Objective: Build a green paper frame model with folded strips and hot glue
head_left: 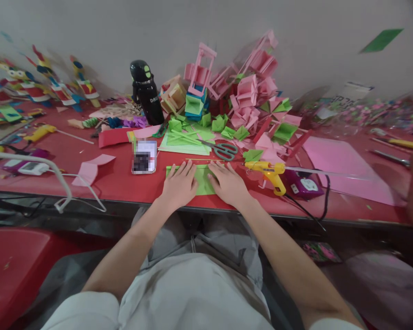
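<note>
A green sheet of paper [203, 181] lies near the front edge of the red table, with a narrow fold along its far side. My left hand [181, 184] rests flat on its left part, fingers stretched toward the fold. On the right part lies my right hand [229, 183], also flat with fingers out. Both hands press the paper and hide some of it. Just beyond are the scissors [225, 151]. Right of my right hand lies a yellow hot glue gun [270, 173] with a clear glue stick in its back.
Folded pink paper pieces [246, 91] are heaped against the wall, with green folded pieces [220, 123] before them. A black bottle [149, 96] stands left of the heap. A phone [144, 157], a pink sheet [344, 169] and a purple device [304, 184] lie on the red table [120, 183].
</note>
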Demonstrator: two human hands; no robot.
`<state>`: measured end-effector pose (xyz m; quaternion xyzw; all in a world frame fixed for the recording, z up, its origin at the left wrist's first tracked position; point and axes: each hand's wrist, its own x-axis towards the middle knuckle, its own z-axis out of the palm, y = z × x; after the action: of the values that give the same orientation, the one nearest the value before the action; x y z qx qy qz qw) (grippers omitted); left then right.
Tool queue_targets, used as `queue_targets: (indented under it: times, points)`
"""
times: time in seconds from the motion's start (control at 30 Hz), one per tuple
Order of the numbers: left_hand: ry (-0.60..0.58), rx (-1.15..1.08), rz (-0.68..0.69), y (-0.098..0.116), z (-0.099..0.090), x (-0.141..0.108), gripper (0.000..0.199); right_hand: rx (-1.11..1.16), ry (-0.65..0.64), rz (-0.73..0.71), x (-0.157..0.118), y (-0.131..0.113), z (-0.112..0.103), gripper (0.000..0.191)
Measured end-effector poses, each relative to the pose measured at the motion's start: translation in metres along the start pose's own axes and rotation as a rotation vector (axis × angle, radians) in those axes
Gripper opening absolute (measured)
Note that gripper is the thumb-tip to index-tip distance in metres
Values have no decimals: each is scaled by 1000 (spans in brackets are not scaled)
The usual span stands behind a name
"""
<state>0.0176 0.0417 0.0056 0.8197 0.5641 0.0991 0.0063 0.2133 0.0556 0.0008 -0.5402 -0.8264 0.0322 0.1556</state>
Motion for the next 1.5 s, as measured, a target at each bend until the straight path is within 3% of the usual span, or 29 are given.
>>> queue_targets:
  times: [0.13, 0.27, 0.43, 0.77, 1.17, 1.5]
  points:
    - [19, 10, 8, 0, 1, -1, 55, -17, 92, -23, -3, -5, -1, 50]
    - [28, 12, 17, 0, 2, -2, 55, 18, 52, -113, -6, -20, 1, 52]
    - [-1, 6, 20, -1, 0, -2, 55, 24, 5, -23, -6, -29, 5, 52]
    - [-22, -15, -48, 0, -3, -1, 54, 26, 85, 85, -10, -19, 10, 48]
    - [-61, 22, -102, -1, -4, -2, 60, -3, 71, 216, -9, -19, 14, 63]
    - [-87, 17, -116, -15, -4, -5, 60, -44, 55, 230, -8, -19, 15, 70]
